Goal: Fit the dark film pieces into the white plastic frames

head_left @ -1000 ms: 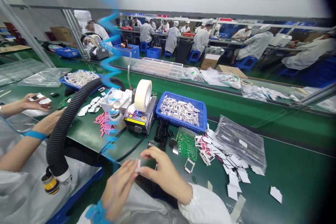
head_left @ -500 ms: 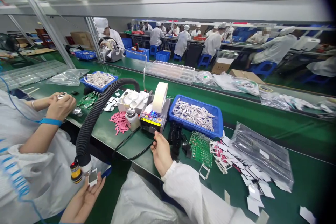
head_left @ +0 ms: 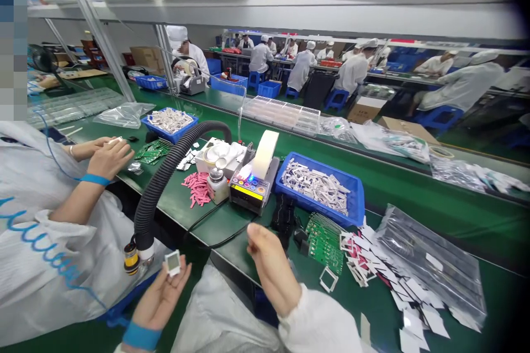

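Square frame (head_left: 172,262), white with a grey centre, stands upright at the fingertips of the left hand (head_left: 159,299), low and near, just beside the yellow-ringed mouth (head_left: 133,258) of the black ribbed hose (head_left: 165,176). The left hand is palm up, fingers narrowed on the frame's lower edge. The right hand (head_left: 271,262) hovers above the near table edge with fingers curled inward; whether it holds anything cannot be told. For a clean result, grip by the rim only, keep skin off the grey face, and present it squarely to the hose mouth. Beyond the right hand sit a tape dispenser (head_left: 253,192), a blue tray (head_left: 356,204) of white pieces, green circuit boards (head_left: 325,238) and loose white cards (head_left: 397,287). Far left, a co-worker's hands (head_left: 108,155) work at the green table (head_left: 414,193).
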A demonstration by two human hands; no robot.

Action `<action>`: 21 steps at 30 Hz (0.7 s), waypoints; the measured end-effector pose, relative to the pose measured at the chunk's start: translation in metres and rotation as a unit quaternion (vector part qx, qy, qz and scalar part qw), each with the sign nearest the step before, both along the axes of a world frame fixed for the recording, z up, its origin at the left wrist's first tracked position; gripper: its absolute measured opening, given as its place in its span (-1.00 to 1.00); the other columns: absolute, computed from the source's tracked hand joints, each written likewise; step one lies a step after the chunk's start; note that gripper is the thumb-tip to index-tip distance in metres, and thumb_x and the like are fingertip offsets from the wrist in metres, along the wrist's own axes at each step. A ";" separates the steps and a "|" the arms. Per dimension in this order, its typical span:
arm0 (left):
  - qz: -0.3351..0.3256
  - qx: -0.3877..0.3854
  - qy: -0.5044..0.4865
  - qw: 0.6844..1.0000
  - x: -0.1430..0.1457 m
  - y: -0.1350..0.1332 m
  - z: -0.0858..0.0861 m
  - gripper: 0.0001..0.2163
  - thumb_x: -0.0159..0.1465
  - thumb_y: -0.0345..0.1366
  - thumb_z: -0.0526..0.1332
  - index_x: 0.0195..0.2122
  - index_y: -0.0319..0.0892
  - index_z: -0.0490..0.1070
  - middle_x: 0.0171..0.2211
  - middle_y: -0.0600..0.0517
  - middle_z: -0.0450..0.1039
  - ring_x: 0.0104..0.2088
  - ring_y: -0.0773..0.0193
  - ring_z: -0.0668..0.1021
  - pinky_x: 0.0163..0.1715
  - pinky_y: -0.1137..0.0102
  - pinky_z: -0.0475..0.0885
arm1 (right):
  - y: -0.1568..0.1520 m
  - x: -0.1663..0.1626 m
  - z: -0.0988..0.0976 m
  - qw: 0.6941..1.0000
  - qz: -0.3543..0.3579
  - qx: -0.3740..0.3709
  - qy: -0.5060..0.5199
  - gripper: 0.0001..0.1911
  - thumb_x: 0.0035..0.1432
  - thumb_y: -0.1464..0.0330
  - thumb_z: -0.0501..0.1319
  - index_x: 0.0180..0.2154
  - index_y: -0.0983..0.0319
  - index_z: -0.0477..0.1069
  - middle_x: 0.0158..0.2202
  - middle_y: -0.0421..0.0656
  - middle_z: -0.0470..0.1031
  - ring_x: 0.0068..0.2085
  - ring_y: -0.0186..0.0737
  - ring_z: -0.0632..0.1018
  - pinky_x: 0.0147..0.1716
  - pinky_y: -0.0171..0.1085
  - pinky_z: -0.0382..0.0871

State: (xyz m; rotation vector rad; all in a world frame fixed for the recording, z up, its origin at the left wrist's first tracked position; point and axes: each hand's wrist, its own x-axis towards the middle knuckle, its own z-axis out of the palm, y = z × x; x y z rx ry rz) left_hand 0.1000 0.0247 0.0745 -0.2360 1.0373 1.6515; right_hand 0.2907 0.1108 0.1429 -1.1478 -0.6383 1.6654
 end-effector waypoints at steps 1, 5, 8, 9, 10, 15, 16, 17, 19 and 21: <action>-0.026 0.000 -0.010 1.000 0.017 0.004 0.005 -0.72 0.26 -0.53 -0.04 -0.39 -0.31 0.46 -0.43 -0.14 0.59 -0.36 0.22 0.62 -0.29 0.25 0.56 | -0.011 0.007 0.006 1.000 0.025 0.012 -0.007 -0.69 -0.26 0.21 0.41 -0.60 0.27 0.37 -0.61 -0.30 0.23 -0.55 -0.41 0.21 -0.53 -0.38 0.13; -0.115 0.030 -0.049 0.992 0.085 0.024 0.040 -0.77 0.22 -0.55 0.03 -0.40 -0.36 0.49 -0.40 -0.20 0.59 -0.39 0.21 0.61 -0.22 0.22 0.53 | -0.039 0.039 0.028 0.983 0.088 0.131 -0.093 -0.80 -0.16 0.29 0.37 -0.61 0.24 0.42 -0.41 -0.20 0.33 -0.33 -0.26 0.36 -0.29 -0.30 0.22; -0.189 0.083 -0.087 0.975 0.126 0.034 0.071 -0.85 0.17 -0.51 0.15 -0.41 -0.32 0.52 -0.40 -0.15 0.60 -0.39 0.22 0.61 -0.29 0.34 0.54 | -0.046 0.064 0.039 0.965 0.083 0.201 -0.150 -0.86 -0.08 0.31 0.32 -0.58 0.19 0.43 -0.19 -0.15 0.34 -0.11 -0.15 0.36 -0.10 -0.22 0.20; -0.219 0.111 -0.101 0.964 0.137 0.036 0.080 -0.90 0.14 -0.48 0.20 -0.40 -0.32 0.53 -0.40 -0.13 0.61 -0.40 0.24 0.61 -0.33 0.39 0.53 | -0.048 0.071 0.042 0.961 0.075 0.212 -0.160 -0.88 -0.06 0.33 0.31 -0.57 0.18 0.43 -0.15 -0.16 0.32 -0.07 -0.13 0.35 -0.07 -0.20 0.19; -0.246 0.136 -0.112 0.953 0.146 0.036 0.087 -0.91 0.11 -0.43 0.25 -0.38 -0.32 0.54 -0.40 -0.12 0.61 -0.41 0.26 0.60 -0.35 0.44 0.52 | -0.050 0.077 0.044 0.957 0.065 0.223 -0.172 -0.89 -0.05 0.34 0.29 -0.57 0.17 0.43 -0.11 -0.16 0.31 -0.04 -0.12 0.34 -0.05 -0.18 0.19; -0.308 0.187 -0.113 0.926 0.169 0.033 0.100 -0.82 0.05 -0.29 0.32 -0.34 -0.28 0.55 -0.36 -0.07 0.61 -0.36 0.30 0.58 -0.36 0.51 0.47 | -0.054 0.090 0.054 0.923 0.000 0.267 -0.277 -0.88 -0.02 0.41 0.24 -0.57 0.17 0.40 -0.03 -0.13 0.27 0.03 -0.05 0.32 -0.11 -0.14 0.26; -0.313 0.190 -0.113 0.924 0.170 0.033 0.100 -0.83 0.06 -0.29 0.31 -0.34 -0.26 0.55 -0.35 -0.06 0.61 -0.34 0.30 0.58 -0.33 0.50 0.47 | -0.054 0.091 0.055 0.911 -0.021 0.274 -0.306 -0.87 -0.02 0.41 0.23 -0.57 0.17 0.40 -0.04 -0.12 0.27 0.03 -0.03 0.32 -0.11 -0.11 0.26; -0.318 0.192 -0.115 0.921 0.171 0.033 0.099 -0.83 0.06 -0.30 0.31 -0.32 -0.23 0.55 -0.35 -0.05 0.61 -0.33 0.31 0.58 -0.30 0.49 0.47 | -0.053 0.092 0.057 0.898 -0.041 0.281 -0.336 -0.87 -0.03 0.41 0.23 -0.58 0.17 0.40 -0.05 -0.11 0.29 0.02 -0.02 0.32 -0.10 -0.08 0.24; -0.326 0.197 -0.120 0.917 0.172 0.034 0.099 -0.82 0.07 -0.32 0.31 -0.28 -0.15 0.55 -0.35 -0.02 0.61 -0.32 0.32 0.59 -0.26 0.48 0.47 | -0.050 0.094 0.058 0.873 -0.069 0.295 -0.382 -0.87 -0.04 0.41 0.22 -0.59 0.17 0.40 -0.08 -0.10 0.31 -0.01 0.00 0.34 -0.08 -0.03 0.21; -0.329 0.202 -0.121 0.914 0.173 0.035 0.099 -0.80 0.08 -0.33 0.30 -0.24 -0.10 0.54 -0.33 -0.01 0.62 -0.31 0.32 0.59 -0.24 0.47 0.47 | -0.047 0.096 0.057 0.863 -0.072 0.302 -0.398 -0.87 -0.03 0.41 0.22 -0.59 0.17 0.41 -0.11 -0.10 0.33 -0.04 0.00 0.36 -0.10 -0.03 0.21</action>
